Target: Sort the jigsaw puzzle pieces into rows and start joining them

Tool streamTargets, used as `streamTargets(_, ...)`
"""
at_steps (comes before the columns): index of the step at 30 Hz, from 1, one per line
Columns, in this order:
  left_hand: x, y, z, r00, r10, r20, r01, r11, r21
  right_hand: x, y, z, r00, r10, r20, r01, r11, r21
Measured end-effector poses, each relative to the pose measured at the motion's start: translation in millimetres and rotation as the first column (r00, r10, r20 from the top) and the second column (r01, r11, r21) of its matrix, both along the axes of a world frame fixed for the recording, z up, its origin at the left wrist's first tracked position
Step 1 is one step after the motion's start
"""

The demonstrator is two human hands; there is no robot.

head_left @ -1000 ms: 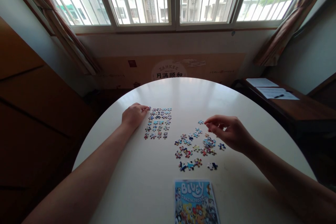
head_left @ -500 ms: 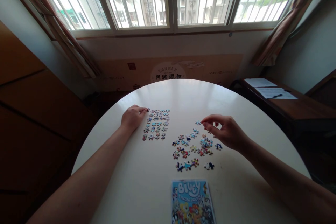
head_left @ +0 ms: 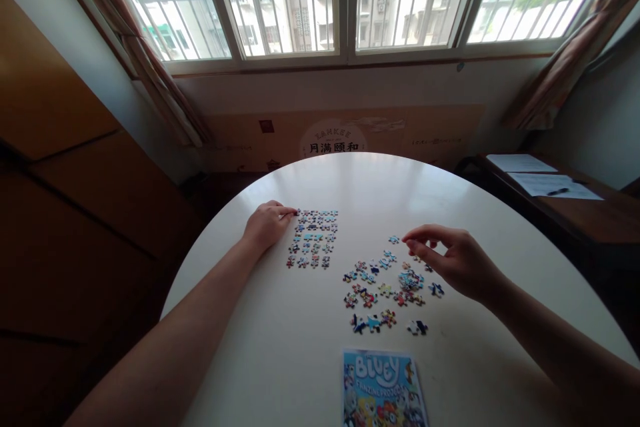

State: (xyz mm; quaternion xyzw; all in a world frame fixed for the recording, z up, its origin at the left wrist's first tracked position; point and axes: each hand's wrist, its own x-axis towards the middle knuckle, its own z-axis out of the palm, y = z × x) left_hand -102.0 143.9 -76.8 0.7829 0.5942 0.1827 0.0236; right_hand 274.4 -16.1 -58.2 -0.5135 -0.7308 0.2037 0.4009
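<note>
At the far-left corner of a neat grid of puzzle pieces point(head_left: 314, 237), my left hand point(head_left: 269, 224) pinches a small puzzle piece point(head_left: 298, 213) against the white table. My right hand point(head_left: 454, 255) hovers over the far side of a loose spread of puzzle pieces point(head_left: 369, 297). Its thumb and index finger come together in a pinch; whether anything lies between them is too small to tell. A single light-blue puzzle piece point(head_left: 394, 239) lies just left of those fingertips. Some loose pieces are partly hidden under the right hand.
Nearest me on the round white table point(head_left: 260, 353) lies a blue "Bluey" picture sheet point(head_left: 383, 380). A brown side table point(head_left: 617, 210) with papers point(head_left: 553, 185) and a pen point(head_left: 559, 191) stands at the right. Behind are a barred window and curtains.
The whole view has shifted, so everything appears a little farther right. Both hands keep nearly the same places relative to the pieces.
</note>
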Motion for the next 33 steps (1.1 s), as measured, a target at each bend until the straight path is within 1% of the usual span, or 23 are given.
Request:
streamTargets(6, -2, 4, -3.5, 1.000, -0.010, 0.016, 0.010, 1.000, 0.012, 1, 1, 2.3, 1.000, -0.016, -0.025, 0.016, 1.000, 0.013)
streamTargets(10, -3, 8, -5.0, 1.000, 0.001, 0.013, -0.001, 1.000, 0.020, 6, 3, 6.9, 0.997, -0.067, -0.042, 0.067, 0.998, 0.006)
streamTargets(13, -3, 9, -4.3, 1.000, 0.003, 0.015, -0.003, 1.000, 0.011, 14, 5, 10.2, 0.997, -0.083, -0.006, 0.083, 0.996, -0.011)
streamTargets(15, -3, 9, -3.3, 1.000, 0.000, 0.017, 0.000, 1.000, 0.004, 19, 7, 11.3, 0.997, -0.029, 0.069, 0.034, 0.997, -0.072)
streamTargets(18, -3, 8, -1.7, 1.000, -0.003, 0.017, 0.003, 1.000, 0.021, 24, 9, 11.0, 0.976, 0.130, 0.176, -0.100, 0.980, -0.171)
streamTargets(21, -3, 8, -0.6, 1.000, -0.004, 0.010, 0.003, 0.999, 0.053, 23, 9, 9.8, 0.929, 0.281, 0.242, -0.240, 0.953, -0.187)
streamTargets(23, -3, 7, 0.1, 1.000, 0.003, 0.008, -0.004, 0.998, 0.062, 22, 7, 9.1, 0.895, 0.345, 0.283, -0.297, 0.934, -0.197)
streamTargets(26, -2, 5, 1.8, 0.999, 0.024, 0.026, -0.026, 0.996, 0.083, 20, 5, 8.4, 0.870, 0.369, 0.327, -0.314, 0.926, -0.211)
streamTargets(33, 2, 1, 6.2, 0.996, 0.034, 0.078, -0.046, 0.987, 0.157, 18, 4, 9.3, 0.852, 0.389, 0.350, -0.309, 0.914, -0.262)
